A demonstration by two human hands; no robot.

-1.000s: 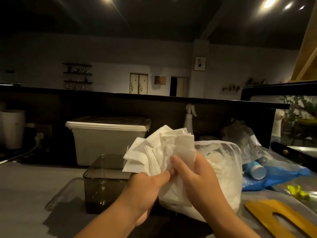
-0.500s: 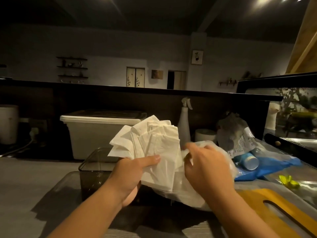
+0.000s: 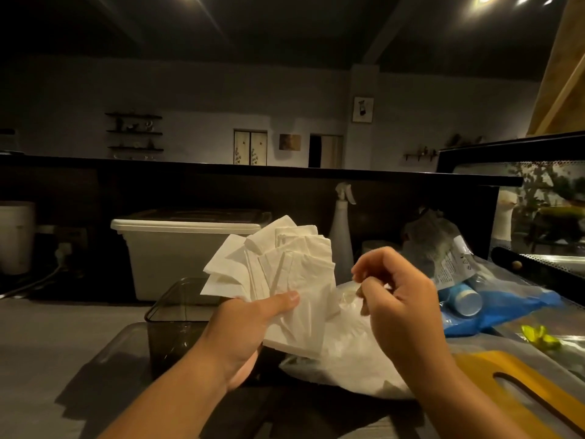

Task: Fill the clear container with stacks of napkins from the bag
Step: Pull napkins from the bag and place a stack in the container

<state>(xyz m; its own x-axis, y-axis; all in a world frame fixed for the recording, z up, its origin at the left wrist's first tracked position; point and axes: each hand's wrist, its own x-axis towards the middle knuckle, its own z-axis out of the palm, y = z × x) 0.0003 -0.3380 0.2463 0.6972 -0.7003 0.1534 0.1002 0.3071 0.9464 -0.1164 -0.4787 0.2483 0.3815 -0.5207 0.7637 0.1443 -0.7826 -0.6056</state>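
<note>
Napkins (image 3: pixel 285 270): fanned, uneven stack gripped at lower edge by left hand (image 3: pixel 243 334), thumb on front, above bag (image 3: pixel 348 353), beside container (image 3: pixel 171 312). Right hand (image 3: pixel 399 302) curled at bag mouth; cannot tell if pinching film. Paper light, soft, sheets slide; probably best squared, then clamped across both faces.

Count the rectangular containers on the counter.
2. A white lidded storage bin stands at the back; the clear container sits just in front of it, partly behind the left hand gripping napkins. The napkin bag may hide more.
</note>
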